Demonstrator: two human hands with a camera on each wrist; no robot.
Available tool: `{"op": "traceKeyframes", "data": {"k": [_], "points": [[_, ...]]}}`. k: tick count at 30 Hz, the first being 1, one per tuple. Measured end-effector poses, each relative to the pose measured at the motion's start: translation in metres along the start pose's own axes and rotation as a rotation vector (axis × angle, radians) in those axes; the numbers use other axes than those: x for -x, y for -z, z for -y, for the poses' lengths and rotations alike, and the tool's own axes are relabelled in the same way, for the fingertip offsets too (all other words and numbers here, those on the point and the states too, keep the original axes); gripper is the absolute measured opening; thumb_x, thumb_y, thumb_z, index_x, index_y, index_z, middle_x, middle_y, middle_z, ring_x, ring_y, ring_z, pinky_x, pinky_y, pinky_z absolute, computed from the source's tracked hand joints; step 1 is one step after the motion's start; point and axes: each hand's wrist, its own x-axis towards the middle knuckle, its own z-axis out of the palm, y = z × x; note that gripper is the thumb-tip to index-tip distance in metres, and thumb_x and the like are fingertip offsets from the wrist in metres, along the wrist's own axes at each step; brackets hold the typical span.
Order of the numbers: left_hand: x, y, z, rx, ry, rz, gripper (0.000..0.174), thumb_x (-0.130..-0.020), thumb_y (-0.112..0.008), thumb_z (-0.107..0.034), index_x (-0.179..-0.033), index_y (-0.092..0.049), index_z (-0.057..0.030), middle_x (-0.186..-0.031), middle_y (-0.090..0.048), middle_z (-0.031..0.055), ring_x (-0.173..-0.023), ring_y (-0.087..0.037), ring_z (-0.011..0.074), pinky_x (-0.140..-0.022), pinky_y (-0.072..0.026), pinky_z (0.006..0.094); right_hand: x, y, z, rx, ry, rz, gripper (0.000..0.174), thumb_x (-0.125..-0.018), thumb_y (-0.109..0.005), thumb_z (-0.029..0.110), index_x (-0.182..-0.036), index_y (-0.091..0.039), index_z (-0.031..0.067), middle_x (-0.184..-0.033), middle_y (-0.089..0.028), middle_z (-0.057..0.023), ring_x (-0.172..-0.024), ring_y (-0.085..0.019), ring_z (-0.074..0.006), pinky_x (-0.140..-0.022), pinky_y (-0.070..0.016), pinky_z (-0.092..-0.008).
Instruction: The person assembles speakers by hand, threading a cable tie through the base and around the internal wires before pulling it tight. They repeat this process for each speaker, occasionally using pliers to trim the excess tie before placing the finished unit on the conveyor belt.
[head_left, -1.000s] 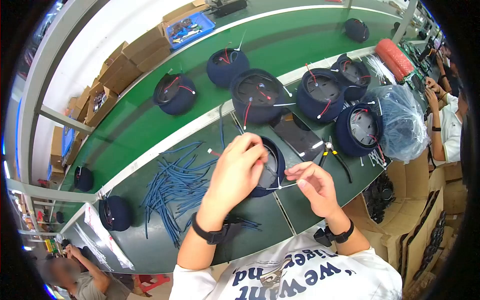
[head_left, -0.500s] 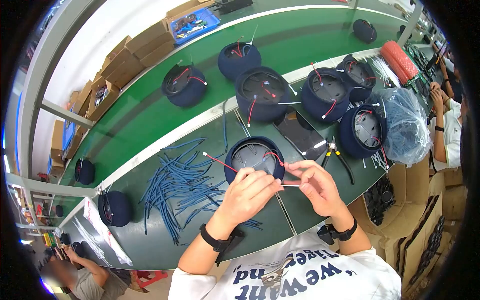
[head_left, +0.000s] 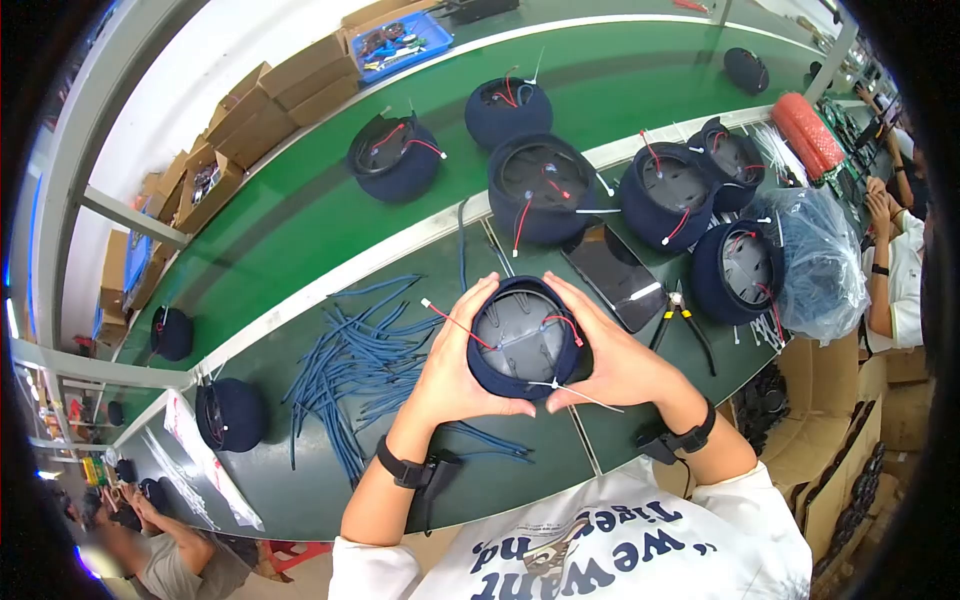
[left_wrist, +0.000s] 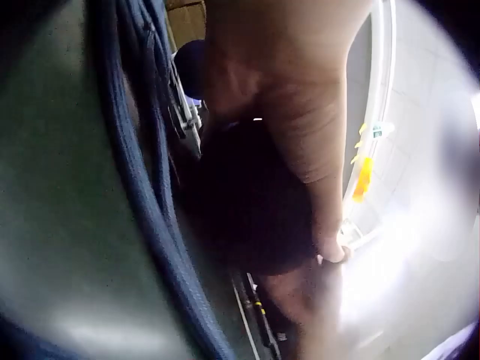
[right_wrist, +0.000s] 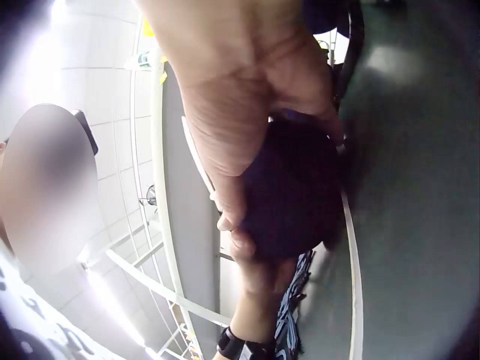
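Note:
Between my two hands is a round navy fabric-covered shell (head_left: pixel 518 345) with a grey plastic inside facing up. My left hand (head_left: pixel 447 368) grips its left side, and my right hand (head_left: pixel 622 362) grips the right, thumbs near the front rim. Red wires (head_left: pixel 458 323) come out of the shell, one ending in a white connector over the left rim. At the front rim a white cable tie (head_left: pixel 592 401) is knotted, its tail pointing right. Both wrist views show the dark shell (right_wrist: pixel 296 195) held between the hands; its underside is in shadow.
Blue cords (head_left: pixel 345 375) lie heaped on the left. Behind stand several similar shells (head_left: pixel 540 205), a black phone-like slab (head_left: pixel 612 275) and cutters (head_left: pixel 684 325). A clear plastic bag (head_left: pixel 822 262) sits at right; cardboard boxes (head_left: pixel 800 400) are below the table edge. Other people sit at both sides.
Earlier the right fingers held the white cable tie at the front rim while the left hand worked over the shell. Now both hands have spread around the shell's sides and hold it.

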Motion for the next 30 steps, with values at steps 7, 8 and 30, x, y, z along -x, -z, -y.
{"op": "traceKeyframes", "data": {"k": [7,8,30], "points": [[0.005,-0.010,0.026,0.065,-0.164,-0.059,0.123,-0.044,-0.108,-0.038,-0.150,-0.050,-0.0126,-0.162,-0.046,0.0267,-0.151,-0.045,0.0452,-0.122,-0.0391,0.0552,0.005,-0.015,-0.004,0.181,0.035,-0.024,0.096,-0.072,-0.097,0.033,-0.155,-0.053,0.0177,-0.172,-0.023,-0.0253,-0.150,-0.043,-0.0470,-0.120,-0.0434,-0.0519],[0.003,-0.007,0.024,0.006,-0.194,-0.035,0.121,-0.045,-0.107,-0.037,-0.150,-0.051,-0.0138,-0.163,-0.046,0.0249,-0.152,-0.044,0.0459,-0.123,-0.0383,0.0561,0.005,-0.014,0.000,0.091,-0.077,-0.008,0.080,-0.072,-0.097,0.034,-0.144,-0.063,0.0203,-0.172,-0.025,-0.0244,-0.148,-0.046,-0.0466,-0.118,-0.0453,-0.0520],[-0.011,-0.002,0.021,0.014,-0.285,-0.029,0.084,-0.044,-0.107,-0.043,-0.114,-0.076,-0.0076,-0.136,-0.070,0.0157,-0.140,-0.057,0.0460,-0.118,-0.0440,0.0575,-0.014,-0.005,-0.018,0.229,0.202,-0.022,0.101,-0.065,-0.098,0.048,-0.151,-0.057,0.0149,-0.171,-0.032,-0.0216,-0.154,-0.038,-0.0470,-0.124,-0.0354,-0.0548]]}}
